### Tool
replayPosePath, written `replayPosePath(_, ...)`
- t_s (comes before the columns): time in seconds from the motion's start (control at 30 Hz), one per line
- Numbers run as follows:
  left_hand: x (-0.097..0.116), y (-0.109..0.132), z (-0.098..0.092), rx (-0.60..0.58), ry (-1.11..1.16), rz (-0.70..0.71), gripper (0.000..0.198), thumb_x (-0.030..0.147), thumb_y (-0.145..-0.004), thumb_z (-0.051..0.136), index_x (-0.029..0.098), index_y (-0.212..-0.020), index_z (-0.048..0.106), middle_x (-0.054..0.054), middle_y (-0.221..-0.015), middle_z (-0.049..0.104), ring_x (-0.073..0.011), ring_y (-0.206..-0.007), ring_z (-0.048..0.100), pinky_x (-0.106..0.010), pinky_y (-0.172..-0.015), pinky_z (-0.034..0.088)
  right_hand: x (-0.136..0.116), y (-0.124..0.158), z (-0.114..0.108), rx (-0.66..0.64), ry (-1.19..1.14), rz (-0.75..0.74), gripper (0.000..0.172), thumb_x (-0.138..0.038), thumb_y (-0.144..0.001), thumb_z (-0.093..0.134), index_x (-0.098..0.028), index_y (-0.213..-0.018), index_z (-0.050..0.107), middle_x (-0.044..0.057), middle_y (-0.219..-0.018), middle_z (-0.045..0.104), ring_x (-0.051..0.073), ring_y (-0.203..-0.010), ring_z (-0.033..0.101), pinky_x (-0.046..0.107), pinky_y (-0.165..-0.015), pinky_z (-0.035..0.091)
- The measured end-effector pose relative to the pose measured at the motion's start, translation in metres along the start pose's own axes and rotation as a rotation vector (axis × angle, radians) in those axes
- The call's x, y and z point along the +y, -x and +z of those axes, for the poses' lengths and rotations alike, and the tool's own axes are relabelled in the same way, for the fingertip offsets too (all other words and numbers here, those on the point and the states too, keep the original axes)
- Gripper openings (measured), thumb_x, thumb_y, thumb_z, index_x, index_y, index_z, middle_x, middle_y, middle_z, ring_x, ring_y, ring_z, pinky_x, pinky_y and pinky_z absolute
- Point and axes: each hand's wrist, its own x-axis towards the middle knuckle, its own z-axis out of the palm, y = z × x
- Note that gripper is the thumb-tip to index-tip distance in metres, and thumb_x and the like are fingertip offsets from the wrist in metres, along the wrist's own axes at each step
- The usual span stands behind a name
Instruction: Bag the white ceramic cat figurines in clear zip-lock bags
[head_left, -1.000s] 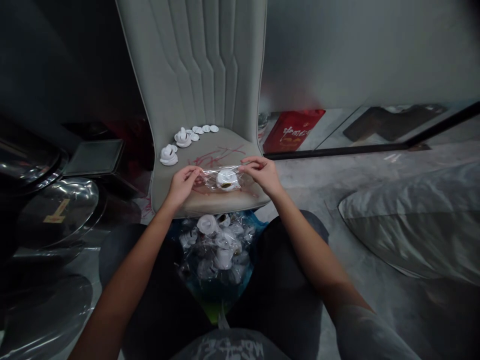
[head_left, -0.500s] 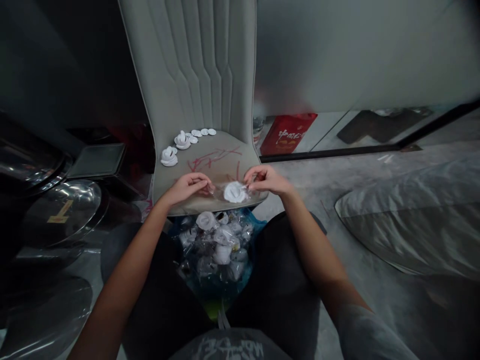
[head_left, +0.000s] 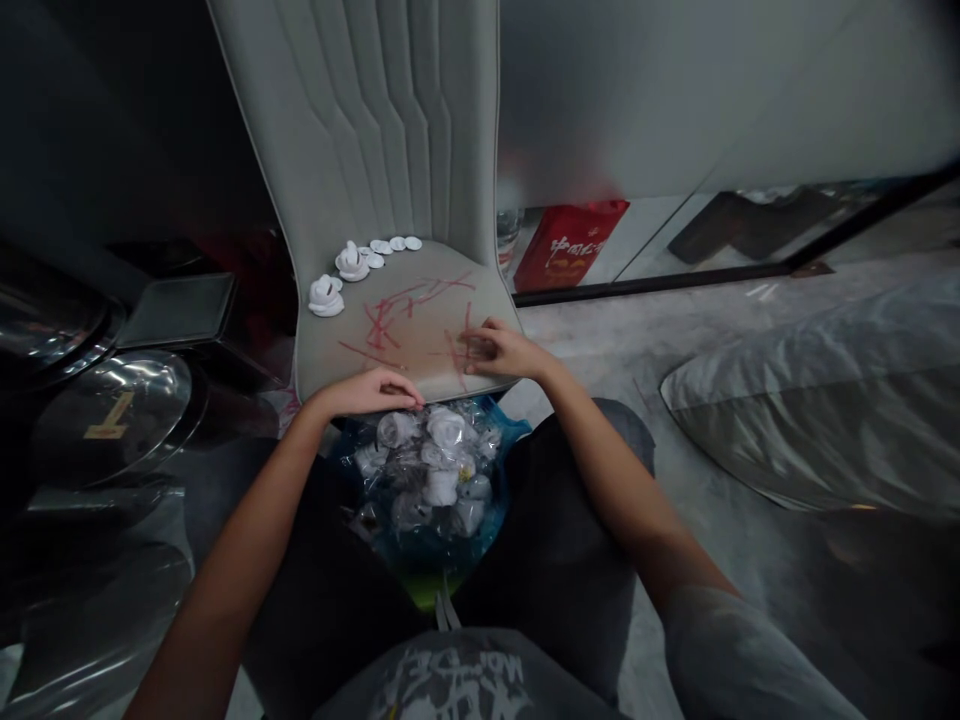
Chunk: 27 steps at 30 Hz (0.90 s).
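My left hand (head_left: 375, 391) is at the front edge of the chair seat (head_left: 431, 320), thumb and fingers pinched together. At its fingertips is what looks like the clear plastic bag around a white rolled piece (head_left: 448, 427), just above the other wrapped pieces. My right hand (head_left: 501, 352) is over the right front of the seat, fingers curled but apart, next to thin red strips (head_left: 459, 345) that look like twist ties. I cannot see anything in its grasp. A blue plastic bag (head_left: 499, 500) between my legs holds several white pieces in clear wrapping.
Two white rolled pieces (head_left: 326, 296) and a row of small white discs (head_left: 397, 244) lie along the seat's back left. More red strips (head_left: 382, 320) are scattered mid-seat. A red bag (head_left: 570, 245) stands behind, right. Shiny metal bins (head_left: 112, 420) are on the left.
The wrapped white piece held between both hands over the seat has come down to the blue bag's top by my left hand. My right hand has let go and moved to the red strips.
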Motion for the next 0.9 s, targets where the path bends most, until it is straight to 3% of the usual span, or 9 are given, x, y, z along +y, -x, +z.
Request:
replayPosePath(0.07, -0.007, -0.002, -0.004, 0.192, -0.033, 0.004, 0.029, 0.045, -0.086, 0.061, 0.021, -0.093, 0.077, -0.007, -0.090, 0.078, -0.0208, -0.086, 0.072, -0.032, -0.081, 0.057, 0.003, -0.003, 0.007, -0.013, 0.101, -0.002, 0.073, -0.049, -0.075, 0.080, -0.017, -0.138, 0.061, 0.011, -0.112, 0.058, 0.023, -0.092, 0.061, 0.035, -0.085, 0.052)
replayPosePath(0.17, -0.021, -0.004, -0.010, 0.565, -0.272, -0.030, 0.026, 0.038, -0.088, 0.054, 0.020, -0.094, 0.073, -0.009, -0.098, 0.074, -0.0239, -0.092, 0.068, -0.040, -0.093, 0.054, 0.003, -0.011, 0.016, -0.002, 0.198, 0.003, 0.068, -0.051, -0.084, 0.073, -0.015, -0.139, 0.059, 0.012, -0.112, 0.058, 0.025, -0.096, 0.061, 0.037, -0.088, 0.051)
replayPosePath(0.27, -0.033, -0.007, -0.009, 0.859, -0.598, -0.195, 0.028, 0.032, -0.087, 0.057, 0.019, -0.107, 0.070, -0.016, -0.117, 0.065, -0.0340, -0.111, 0.061, -0.051, -0.103, 0.046, -0.001, -0.022, 0.027, 0.049, 0.260, -0.003, 0.058, -0.050, -0.093, 0.062, -0.014, -0.138, 0.060, 0.013, -0.109, 0.060, 0.026, -0.097, 0.060, 0.038, -0.091, 0.049)
replayPosePath(0.33, -0.039, -0.014, -0.003, 0.980, -0.723, -0.312, 0.038, 0.034, -0.089, 0.057, 0.017, -0.121, 0.065, -0.022, -0.128, 0.059, -0.0411, -0.122, 0.053, -0.057, -0.105, 0.041, -0.004, -0.031, 0.034, 0.095, 0.302, 0.007, 0.053, -0.050, -0.097, 0.055, -0.015, -0.137, 0.060, 0.014, -0.110, 0.060, 0.027, -0.101, 0.058, 0.040, -0.092, 0.047)
replayPosePath(0.47, -0.045, -0.036, 0.003, 0.991, -0.792, -0.355, 0.045, 0.036, -0.095, 0.048, 0.015, -0.132, 0.059, -0.024, -0.138, 0.054, -0.0428, -0.128, 0.048, -0.058, -0.107, 0.037, -0.008, -0.050, 0.046, 0.149, 0.339, 0.019, 0.048, -0.046, -0.101, 0.046, -0.014, -0.135, 0.061, 0.016, -0.116, 0.060, 0.030, -0.107, 0.055, 0.043, -0.097, 0.046)
replayPosePath(0.7, -0.045, -0.075, -0.013, 0.918, -0.741, -0.255, 0.044, 0.032, -0.099, 0.038, 0.014, -0.134, 0.059, -0.020, -0.140, 0.055, -0.0361, -0.129, 0.049, -0.049, -0.113, 0.036, -0.019, -0.089, 0.049, 0.179, 0.234, -0.098, 0.051, -0.045, -0.104, 0.036, -0.014, -0.139, 0.056, 0.017, -0.130, 0.059, 0.030, -0.122, 0.050, 0.047, -0.111, 0.040)
replayPosePath(0.8, -0.041, -0.078, -0.019, 0.986, -0.697, -0.239, 0.044, 0.027, -0.100, 0.032, 0.015, -0.131, 0.061, -0.018, -0.137, 0.058, -0.0336, -0.131, 0.050, -0.051, -0.119, 0.028, -0.024, -0.092, 0.040, 0.178, 0.244, -0.130, 0.055, -0.046, -0.105, 0.031, -0.013, -0.143, 0.054, 0.017, -0.141, 0.056, 0.030, -0.142, 0.037, 0.049, -0.122, 0.029)
replayPosePath(0.9, -0.039, -0.067, -0.020, 1.072, -0.683, -0.253, 0.045, 0.032, -0.100, 0.033, 0.014, -0.130, 0.062, -0.019, -0.139, 0.057, -0.0348, -0.136, 0.046, -0.053, -0.123, 0.021, -0.019, -0.080, 0.033, 0.194, 0.250, -0.068, 0.060, -0.049, -0.105, 0.029, -0.014, -0.150, 0.047, 0.015, -0.153, 0.048, 0.031, -0.154, 0.022, 0.053, -0.125, 0.021)
